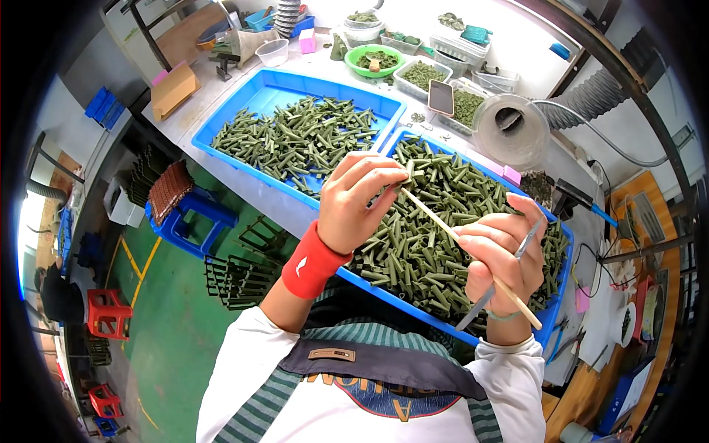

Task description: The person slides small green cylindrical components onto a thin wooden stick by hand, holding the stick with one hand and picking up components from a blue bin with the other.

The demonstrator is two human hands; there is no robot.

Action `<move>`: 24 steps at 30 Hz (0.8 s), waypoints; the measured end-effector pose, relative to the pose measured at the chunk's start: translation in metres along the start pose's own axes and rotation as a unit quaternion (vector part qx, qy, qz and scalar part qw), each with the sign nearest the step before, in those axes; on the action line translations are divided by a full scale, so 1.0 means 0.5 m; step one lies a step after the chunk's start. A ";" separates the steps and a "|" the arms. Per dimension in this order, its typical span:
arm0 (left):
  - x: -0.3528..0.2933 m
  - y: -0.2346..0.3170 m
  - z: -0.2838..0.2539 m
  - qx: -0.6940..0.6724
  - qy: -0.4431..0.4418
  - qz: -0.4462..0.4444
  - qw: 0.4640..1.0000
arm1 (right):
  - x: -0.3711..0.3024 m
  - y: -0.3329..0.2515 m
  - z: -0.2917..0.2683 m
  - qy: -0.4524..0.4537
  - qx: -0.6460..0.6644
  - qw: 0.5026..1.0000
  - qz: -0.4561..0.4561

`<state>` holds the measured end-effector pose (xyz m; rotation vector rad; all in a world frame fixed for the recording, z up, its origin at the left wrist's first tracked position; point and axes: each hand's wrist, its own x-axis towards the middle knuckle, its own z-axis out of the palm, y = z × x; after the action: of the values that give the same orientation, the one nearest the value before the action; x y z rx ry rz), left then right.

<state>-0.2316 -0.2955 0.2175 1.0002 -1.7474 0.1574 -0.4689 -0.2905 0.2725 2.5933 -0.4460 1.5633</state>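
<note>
My left hand, with a red wristband, pinches a small green rolled tube between thumb and fingers. The fingertips partly cover it. In my right hand is a thin wooden stick, its far tip at the tube by my left fingertips. A slim grey metal tool also crosses that hand, held between the fingers; its kind I cannot make out. Both hands are above a blue tray heaped with short green tubes. A second blue tray, farther left, holds more of them.
Behind the trays stand a green bowl, clear tubs of green pieces, and a phone. A clear hood on a grey hose is at the right. Left, a blue stool and dark racks stand on the green floor.
</note>
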 end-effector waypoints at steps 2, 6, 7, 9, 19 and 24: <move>0.000 0.002 -0.001 0.005 -0.001 -0.001 1.000 | 0.001 0.003 0.005 0.000 -0.001 1.000 0.001; 0.001 0.009 0.002 0.000 0.000 0.010 1.000 | 0.003 0.006 0.025 -0.010 -0.027 1.000 0.003; 0.001 0.011 0.001 0.004 0.003 0.020 1.000 | 0.005 0.007 0.028 -0.010 -0.026 1.000 0.003; 0.003 0.009 -0.001 0.019 0.000 0.025 0.999 | 0.010 0.007 0.032 -0.048 -0.009 0.999 0.002; -0.007 -0.018 0.005 -0.099 0.051 -0.079 0.991 | 0.000 0.010 0.010 0.057 0.084 0.994 0.031; 0.004 -0.014 0.001 -0.095 0.064 -0.058 0.992 | 0.011 0.005 0.016 -0.001 0.095 0.996 -0.002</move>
<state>-0.2275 -0.3013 0.2163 0.9295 -1.5519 -0.0185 -0.4606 -0.2955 0.2734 2.7298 -0.3071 1.6796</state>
